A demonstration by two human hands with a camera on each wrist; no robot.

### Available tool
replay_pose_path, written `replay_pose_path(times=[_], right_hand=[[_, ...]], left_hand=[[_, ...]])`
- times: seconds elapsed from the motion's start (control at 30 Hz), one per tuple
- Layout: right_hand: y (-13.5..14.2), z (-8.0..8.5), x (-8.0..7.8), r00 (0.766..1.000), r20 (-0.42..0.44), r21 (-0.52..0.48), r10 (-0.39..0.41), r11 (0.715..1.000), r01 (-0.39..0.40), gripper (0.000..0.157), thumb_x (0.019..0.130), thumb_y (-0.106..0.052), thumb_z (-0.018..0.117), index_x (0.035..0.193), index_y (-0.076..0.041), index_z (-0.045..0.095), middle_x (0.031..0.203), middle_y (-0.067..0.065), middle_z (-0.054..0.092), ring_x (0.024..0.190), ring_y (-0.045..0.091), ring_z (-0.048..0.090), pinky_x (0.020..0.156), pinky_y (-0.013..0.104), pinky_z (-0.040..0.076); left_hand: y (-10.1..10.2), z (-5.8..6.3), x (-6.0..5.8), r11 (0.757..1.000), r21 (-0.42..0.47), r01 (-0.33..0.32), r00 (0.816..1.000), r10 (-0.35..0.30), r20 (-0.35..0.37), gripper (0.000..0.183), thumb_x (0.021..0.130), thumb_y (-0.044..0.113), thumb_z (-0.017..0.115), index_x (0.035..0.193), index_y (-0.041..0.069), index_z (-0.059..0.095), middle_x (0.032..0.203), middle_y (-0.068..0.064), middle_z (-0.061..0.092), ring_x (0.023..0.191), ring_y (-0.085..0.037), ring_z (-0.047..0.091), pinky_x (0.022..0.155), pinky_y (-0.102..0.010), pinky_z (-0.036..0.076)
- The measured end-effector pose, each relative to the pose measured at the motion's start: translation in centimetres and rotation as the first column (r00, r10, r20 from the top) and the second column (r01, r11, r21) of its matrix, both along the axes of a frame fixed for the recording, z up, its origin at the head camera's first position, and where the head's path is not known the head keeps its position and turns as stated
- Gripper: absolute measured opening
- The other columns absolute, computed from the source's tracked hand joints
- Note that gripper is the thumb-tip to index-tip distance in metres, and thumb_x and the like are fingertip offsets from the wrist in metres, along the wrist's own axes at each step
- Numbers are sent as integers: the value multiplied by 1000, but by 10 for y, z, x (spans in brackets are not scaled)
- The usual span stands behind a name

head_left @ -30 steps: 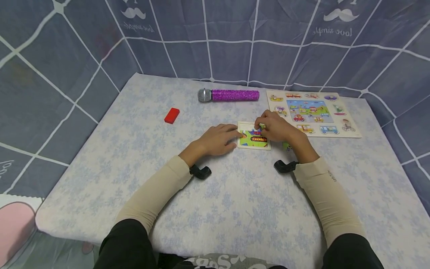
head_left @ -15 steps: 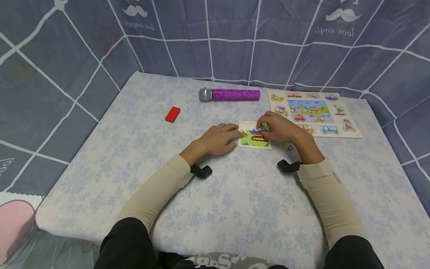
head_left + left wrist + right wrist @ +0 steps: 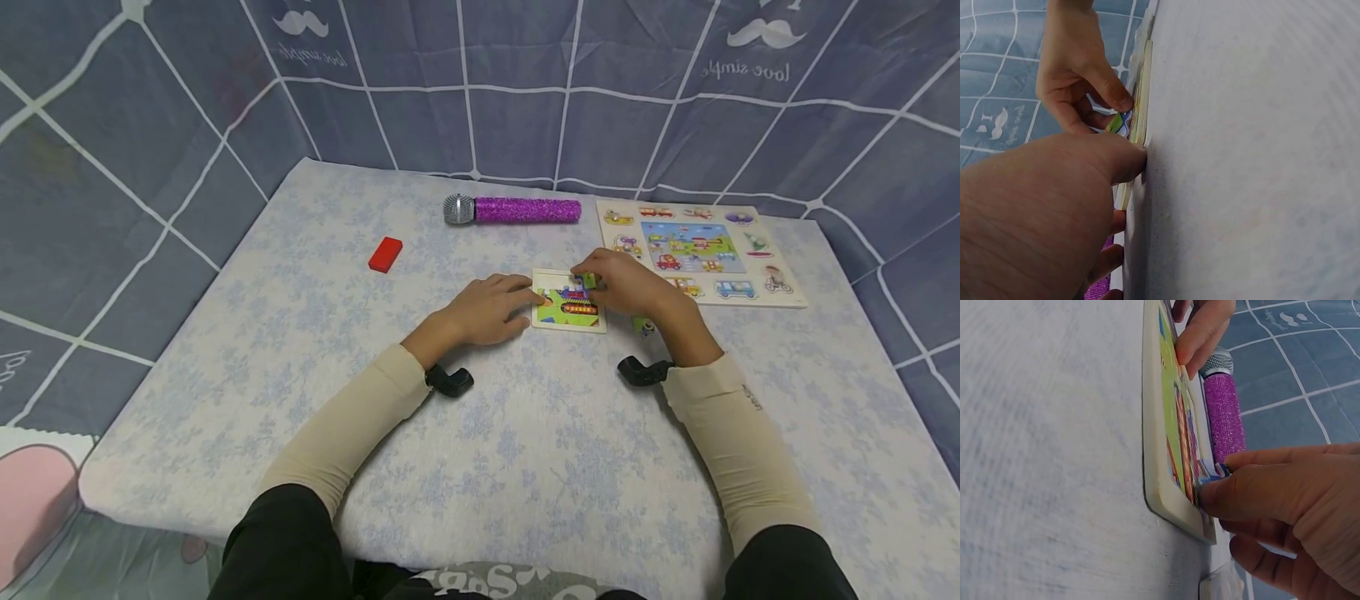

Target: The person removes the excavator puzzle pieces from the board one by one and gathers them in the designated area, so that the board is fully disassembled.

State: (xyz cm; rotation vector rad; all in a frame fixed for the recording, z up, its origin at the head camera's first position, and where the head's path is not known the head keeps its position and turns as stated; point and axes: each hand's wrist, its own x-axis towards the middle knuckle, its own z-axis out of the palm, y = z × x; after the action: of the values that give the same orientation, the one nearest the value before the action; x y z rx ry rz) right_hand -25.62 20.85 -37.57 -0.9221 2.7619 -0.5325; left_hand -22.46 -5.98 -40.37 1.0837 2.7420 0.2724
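A small framed jigsaw puzzle (image 3: 567, 320) with a train picture lies flat on the table in the head view. My left hand (image 3: 491, 312) rests at its left edge, fingertips touching the frame and the thumb apart from the fingers. Over the puzzle's upper right corner, my right hand (image 3: 628, 283) pinches a green and blue puzzle piece (image 3: 589, 281) between thumb and fingers. The right wrist view has that puzzle piece (image 3: 1211, 472) tilted against the board, partly covered by the thumb. Another green puzzle piece (image 3: 643, 326) lies beneath the right wrist.
A larger vehicle puzzle board (image 3: 776, 297) lies at the back right. Behind the small puzzle is a purple glittery microphone (image 3: 527, 211). A red block (image 3: 386, 255) sits to the left. Grey checked curtains (image 3: 517, 133) stand along the table's back.
My right hand has shifted slightly right, and the puzzle piece it pinches has turned a little over the corner. The left hand keeps its place on the frame.
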Motion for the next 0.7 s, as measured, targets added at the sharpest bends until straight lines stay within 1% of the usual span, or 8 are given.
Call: replay_pose_path(times=[0.2,0.3,0.43,0.53,0.7], right_hand=[[3,-1,-2,999,-44,-15,22,1000,-23,40,91,4,71,130,5,65,121,21,63,100,33,62,85,49,51],[4,-1,-2,998,-60,-43,4,999,-6,39,90,4,71,128,4,66,119,19,62,94,30,62,81,46,52],[10,3,1,994,-100,-95,-32,995,23,37,90,4,67,126,4,67,114,18,57,87,28,56,74,43,48],[22,8,6,992,-115,-130,-48,991,33,37,90,2,67,127,3,68,113,17,57,84,27,53,71,43,45],[55,17,18,989,-131,-183,-62,982,37,35,89,2,70,124,0,69,116,15,61,89,28,57,67,43,45]], left_hand=[[0,0,-1,1000,-7,-3,1000,3,14,47,107,39,44,153,32,44,162,-5,31,145,-28,32,107,-53,36],[0,0,0,1000,-10,-6,1000,7,15,47,107,39,44,153,32,44,162,-4,30,145,-27,31,107,-53,36],[0,0,0,1000,-5,-3,1000,3,13,46,107,38,45,153,32,45,161,-4,31,145,-27,32,107,-53,36],[1,0,0,1000,3,3,1000,-3,16,46,107,38,45,153,31,46,161,-4,31,145,-28,32,107,-53,36],[0,0,0,1000,-1,1,1000,-1,4,46,107,38,46,152,31,46,161,-5,32,144,-28,33,106,-52,37]])
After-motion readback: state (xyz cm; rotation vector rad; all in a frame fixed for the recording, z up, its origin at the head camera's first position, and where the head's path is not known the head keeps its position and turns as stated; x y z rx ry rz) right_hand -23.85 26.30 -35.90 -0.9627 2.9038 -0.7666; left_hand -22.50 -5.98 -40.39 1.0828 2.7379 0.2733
